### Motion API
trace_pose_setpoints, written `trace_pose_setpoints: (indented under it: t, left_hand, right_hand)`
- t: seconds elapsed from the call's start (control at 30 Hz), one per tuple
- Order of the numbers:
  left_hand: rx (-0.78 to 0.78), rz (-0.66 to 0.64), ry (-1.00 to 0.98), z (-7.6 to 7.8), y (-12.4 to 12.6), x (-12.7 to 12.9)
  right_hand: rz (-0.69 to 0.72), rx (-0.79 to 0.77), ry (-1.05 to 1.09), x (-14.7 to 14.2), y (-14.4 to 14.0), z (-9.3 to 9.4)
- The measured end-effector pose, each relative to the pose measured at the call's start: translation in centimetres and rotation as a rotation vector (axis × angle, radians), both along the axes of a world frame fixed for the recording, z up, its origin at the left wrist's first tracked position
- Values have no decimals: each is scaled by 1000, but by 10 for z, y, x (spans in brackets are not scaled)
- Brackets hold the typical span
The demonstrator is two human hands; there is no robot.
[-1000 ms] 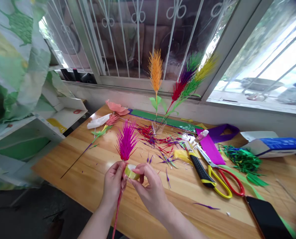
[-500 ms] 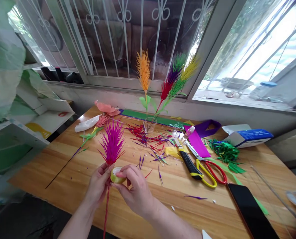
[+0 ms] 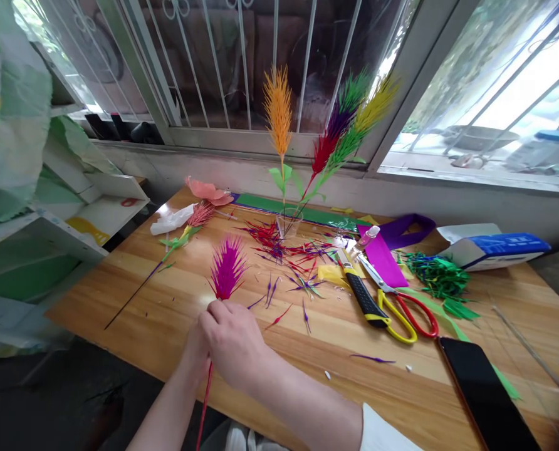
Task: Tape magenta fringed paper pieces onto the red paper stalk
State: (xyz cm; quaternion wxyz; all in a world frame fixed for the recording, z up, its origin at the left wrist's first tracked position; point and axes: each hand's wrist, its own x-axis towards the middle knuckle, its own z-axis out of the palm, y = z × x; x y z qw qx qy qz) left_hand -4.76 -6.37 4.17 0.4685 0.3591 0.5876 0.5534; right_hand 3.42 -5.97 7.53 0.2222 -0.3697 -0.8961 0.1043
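A magenta paper flower spike (image 3: 227, 268) with a thin red stem (image 3: 205, 401) stands nearly upright before me. My left hand (image 3: 201, 341) is closed round the stem just below the bristly head, mostly covered by the other hand. Across it lies my right hand (image 3: 235, 335), fingers curled at the base of the head. The tape roll seen in this hand half a second ago is now hidden behind the fingers and palm. Red and purple paper bits (image 3: 272, 241) lie scattered beyond the flower on the wooden table (image 3: 167, 341).
A clear cup (image 3: 289, 224) holds orange and multicoloured spikes. Scissors (image 3: 397, 300), a yellow-black cutter (image 3: 361, 291) and a phone (image 3: 484, 388) lie to the right. Further back are green shreds (image 3: 439, 275) and a blue-white box (image 3: 500, 250). A pink flower (image 3: 199, 215) lies left.
My right hand has turned over and moved left across my left hand, covering the tape roll. The magenta spike is lower in view, and the camera has tilted slightly.
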Motion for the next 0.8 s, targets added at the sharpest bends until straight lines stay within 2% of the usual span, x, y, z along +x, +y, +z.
trace_pose_setpoints:
  t: [0.03, 0.07, 0.1, 0.17, 0.2, 0.27, 0.3, 0.37, 0.43, 0.47, 0.53, 0.6, 0.7, 0.8]
  left_hand:
    - [28, 57, 44, 7, 1, 8]
    - [98, 231, 183, 16, 2, 16]
    - [137, 329, 311, 27, 4, 24]
    - [119, 343, 458, 49, 7, 36]
    - [95, 337, 466, 59, 8, 41]
    - [61, 305, 344, 69, 7, 46]
    - [27, 266, 216, 68, 6, 46]
    - [-54, 167, -152, 56, 1, 41]
    - [-90, 31, -648, 34, -3, 28]
    - [-149, -95, -920, 22, -5, 19]
    - [-182, -139, -1038, 2, -5, -1]
    - [-200, -175, -1123, -10, -2, -16]
    - [-225, -225, -1223, -14, 2, -21]
    - [-256, -270, -1282, -16, 4, -12]
  right_hand:
    - [-2, -18, -41, -5, 2, 2]
    - [-16, -32, -66, -12, 5, 3]
    - [-38, -41, -79, -19, 7, 4]
    - [-88, -51, -88, -33, 11, 4]
    - [-107, -53, -87, -38, 12, 5]
    - [-112, -45, -69, -44, 11, 12]
    - [-97, -35, -51, -43, 10, 17]
    - [-39, 0, -6, -32, 5, 28]
    - [34, 44, 65, -8, 2, 34]
    - [50, 55, 99, 7, 3, 33]
    - [-35, 2, 227, 42, 8, 21]
    - [-153, -108, 250, 79, 18, -1]
    - [-165, -190, 201, 120, 27, -38]
    - [-134, -263, 163, 135, 26, -62]
